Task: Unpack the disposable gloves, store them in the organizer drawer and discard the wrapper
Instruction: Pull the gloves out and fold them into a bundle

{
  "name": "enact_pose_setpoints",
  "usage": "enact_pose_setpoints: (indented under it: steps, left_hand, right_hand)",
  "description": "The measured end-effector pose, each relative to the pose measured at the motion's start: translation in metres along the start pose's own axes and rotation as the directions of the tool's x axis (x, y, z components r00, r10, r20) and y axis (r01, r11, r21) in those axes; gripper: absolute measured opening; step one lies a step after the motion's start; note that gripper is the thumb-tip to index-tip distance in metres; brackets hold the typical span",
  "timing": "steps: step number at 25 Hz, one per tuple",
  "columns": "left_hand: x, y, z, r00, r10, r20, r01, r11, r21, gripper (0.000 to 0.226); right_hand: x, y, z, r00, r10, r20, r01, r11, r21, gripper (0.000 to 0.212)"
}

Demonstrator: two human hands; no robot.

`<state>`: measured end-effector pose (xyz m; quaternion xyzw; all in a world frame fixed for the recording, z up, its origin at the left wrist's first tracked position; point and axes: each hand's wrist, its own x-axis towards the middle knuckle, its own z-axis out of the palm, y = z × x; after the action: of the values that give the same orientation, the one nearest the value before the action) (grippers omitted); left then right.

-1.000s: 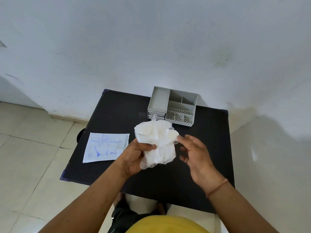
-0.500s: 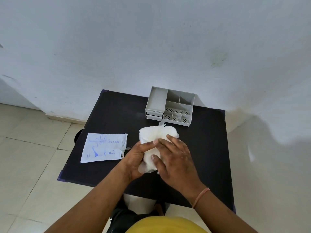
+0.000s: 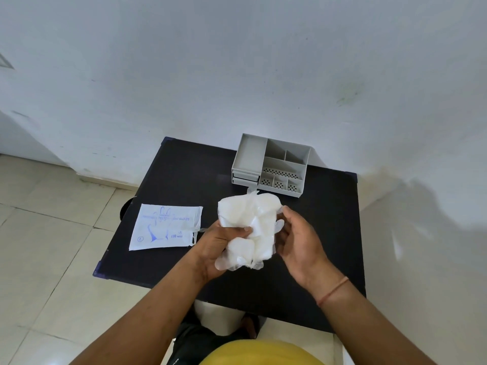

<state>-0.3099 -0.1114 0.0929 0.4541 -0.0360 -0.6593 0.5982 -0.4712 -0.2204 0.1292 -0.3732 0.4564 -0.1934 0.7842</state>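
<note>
Clamped between thumb and fingers of the left hand [image 3: 216, 246], the gloves [image 3: 247, 227] hang above the table [image 3: 184, 167], the right hand [image 3: 297, 241] open alongside; unpacking looks done, so next the organizer [image 3: 271, 164] drawers, both closed, need opening.

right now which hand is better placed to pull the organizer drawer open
Right. The left hand grips the glove bundle; the right hand only cups its side and sits nearer the organizer.
</note>
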Motion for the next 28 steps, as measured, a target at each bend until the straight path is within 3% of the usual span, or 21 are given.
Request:
enact_pose_setpoints:
  steps: [1,2,4,6,7,8,9,10,11,12,13,14,15,16,18,20,22,25,28]
  left_hand:
    - [0.000,-0.001,0.002,1.000,-0.019,-0.003,0.019,1.000,0.011,0.065]
    - [0.000,-0.001,0.004,0.999,-0.038,0.001,0.038,0.999,0.018,0.063]
    - [-0.002,0.000,0.008,0.998,-0.048,0.051,0.047,0.999,0.010,0.054]
    - [-0.005,0.002,0.010,0.995,-0.057,0.086,0.057,0.998,-0.002,0.049]
    - [-0.006,0.004,0.011,0.993,-0.072,0.089,0.073,0.997,-0.014,0.049]
    - [-0.007,0.006,0.011,0.993,-0.090,0.081,0.092,0.995,-0.024,0.049]
    - [-0.007,0.006,0.010,0.993,-0.096,0.062,0.098,0.995,-0.026,0.049]
    - [-0.006,0.006,0.009,0.995,-0.095,0.039,0.096,0.995,-0.017,0.050]
    - [-0.005,0.005,0.006,0.996,-0.086,0.008,0.086,0.996,-0.006,0.054]
    - [-0.004,0.004,0.003,0.997,-0.080,-0.019,0.080,0.997,-0.005,0.059]
    - [-0.004,0.003,0.000,0.996,-0.081,-0.043,0.080,0.997,-0.014,0.063]
    - [-0.004,0.002,-0.002,0.995,-0.080,-0.065,0.079,0.997,-0.026,0.065]
    - [-0.004,0.003,-0.003,0.994,-0.080,-0.072,0.077,0.996,-0.040,0.065]
    - [-0.005,0.003,-0.003,0.994,-0.078,-0.070,0.075,0.996,-0.052,0.063]
    - [-0.004,0.002,-0.001,0.997,-0.058,-0.058,0.053,0.994,-0.093,0.058]
    - [-0.003,0.004,0.005,0.998,-0.040,-0.054,0.033,0.990,-0.135,0.049]
    - [-0.005,0.003,0.011,0.997,-0.042,-0.065,0.032,0.989,-0.147,0.043]
    - [-0.002,0.005,0.007,0.998,0.023,-0.057,-0.023,1.000,-0.011,0.052]
    - [-0.009,0.022,-0.009,0.999,0.003,0.043,-0.007,0.995,0.096,0.056]
  right_hand:
    - [-0.001,0.006,0.002,0.986,-0.168,0.013,0.167,0.964,-0.208,0.040]
    - [-0.004,0.011,0.005,0.947,-0.316,0.062,0.312,0.851,-0.422,0.044]
    - [-0.005,0.019,0.005,0.867,-0.437,0.239,0.450,0.481,-0.752,0.058]
    - [-0.005,0.025,0.004,0.840,-0.411,0.354,0.433,0.117,-0.894,0.064]
    - [-0.005,0.029,0.003,0.836,-0.395,0.382,0.411,-0.011,-0.911,0.065]
    - [-0.006,0.032,0.004,0.830,-0.384,0.404,0.402,-0.088,-0.911,0.065]
    - [-0.006,0.034,0.003,0.829,-0.378,0.413,0.408,-0.096,-0.908,0.064]
    - [-0.007,0.033,0.004,0.830,-0.387,0.402,0.433,-0.008,-0.901,0.062]
    - [-0.008,0.032,0.006,0.845,-0.411,0.342,0.449,0.197,-0.871,0.060]
    - [-0.011,0.028,0.009,0.881,-0.421,0.214,0.420,0.489,-0.765,0.057]
    - [-0.010,0.024,0.011,0.935,-0.353,0.042,0.319,0.780,-0.539,0.056]
    - [-0.007,0.018,0.012,0.981,-0.187,-0.052,0.170,0.957,-0.234,0.058]
    - [-0.004,0.014,0.009,1.000,0.014,-0.010,-0.014,0.999,0.033,0.061]
    - [-0.006,0.009,0.007,0.979,0.171,0.107,-0.188,0.967,0.174,0.061]
    - [-0.016,0.004,0.009,0.919,0.259,0.297,-0.319,0.932,0.172,0.050]
    - [-0.022,0.008,0.016,0.932,0.197,0.303,-0.228,0.971,0.069,0.049]
    - [-0.024,0.017,0.023,0.972,0.116,0.202,-0.114,0.993,-0.022,0.059]
    - [-0.017,0.019,0.017,0.997,0.050,0.052,-0.043,0.990,-0.132,0.062]
    - [-0.015,0.000,-0.009,0.984,0.110,0.143,-0.074,0.969,-0.235,0.058]
